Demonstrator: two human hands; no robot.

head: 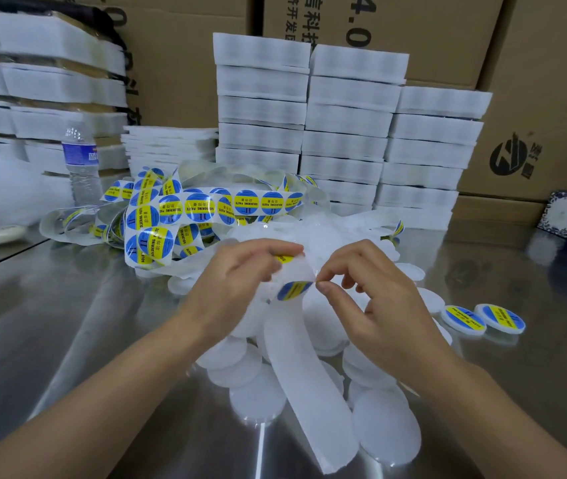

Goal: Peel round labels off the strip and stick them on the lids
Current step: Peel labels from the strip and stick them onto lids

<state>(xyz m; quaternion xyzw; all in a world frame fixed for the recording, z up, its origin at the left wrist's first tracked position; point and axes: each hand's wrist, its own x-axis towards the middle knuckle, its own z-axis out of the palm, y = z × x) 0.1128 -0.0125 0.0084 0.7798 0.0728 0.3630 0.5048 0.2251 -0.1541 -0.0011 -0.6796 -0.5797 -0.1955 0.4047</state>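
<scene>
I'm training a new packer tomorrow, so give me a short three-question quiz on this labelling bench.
1. True or false: the right hand pinches the edge of a label partly peeled from the strip.
2. How many lids at the right already carry labels? A) none B) two C) five
3. Fill in: the left hand holds the ____.
Key: 1 true; 2 B; 3 strip.

Left hand (240,280) and right hand (377,304) are bare, forearms too.
</scene>
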